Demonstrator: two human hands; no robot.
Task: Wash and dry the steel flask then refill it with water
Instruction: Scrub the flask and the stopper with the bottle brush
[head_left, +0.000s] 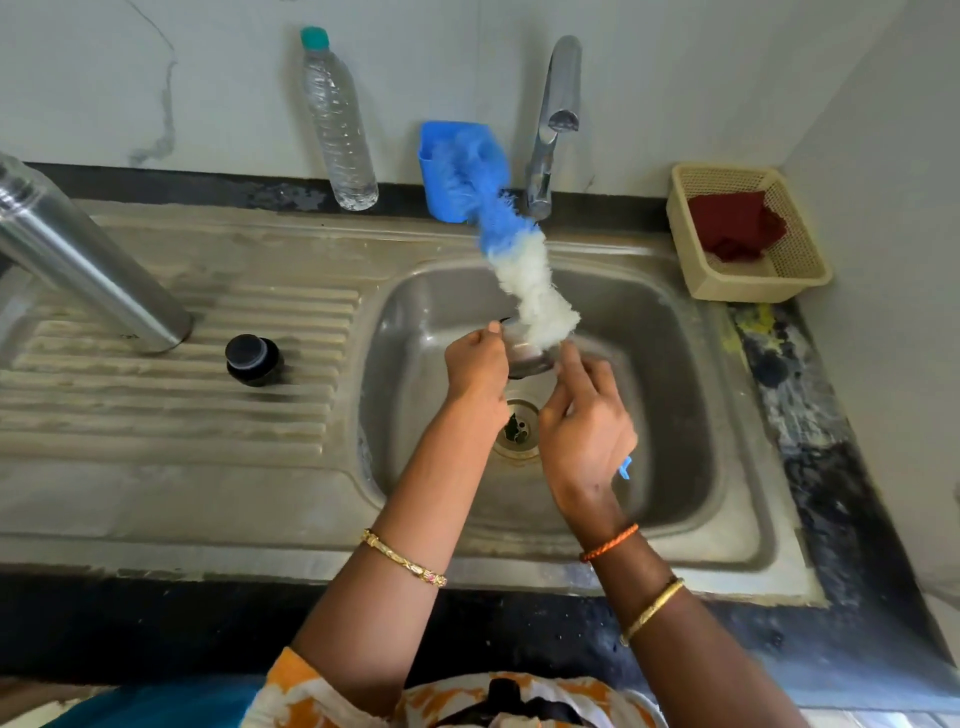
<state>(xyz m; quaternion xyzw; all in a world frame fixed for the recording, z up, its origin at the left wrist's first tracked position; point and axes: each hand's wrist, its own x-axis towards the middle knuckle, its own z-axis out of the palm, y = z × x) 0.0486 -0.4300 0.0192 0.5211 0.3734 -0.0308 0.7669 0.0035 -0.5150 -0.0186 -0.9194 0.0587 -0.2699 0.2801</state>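
Over the shiny steel sink (670, 332) both arms reach forward. One left hand (475, 364) pinches a small steel cap (527, 361) in its grip. One right hand (584, 426) curls round the blue and white fluffy bottle brush (519, 260), whose white end touches the cap. Left of the bowl, the tall steel flask (78, 249) stands on the ridged drainboard (156, 415), with a black round lid (253, 359) near it.

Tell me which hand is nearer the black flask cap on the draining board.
Left. The left hand is over the sink basin's left side, holding a small steel piece, just right of the black flask cap. The right hand, gripping the bottle brush, is farther right.
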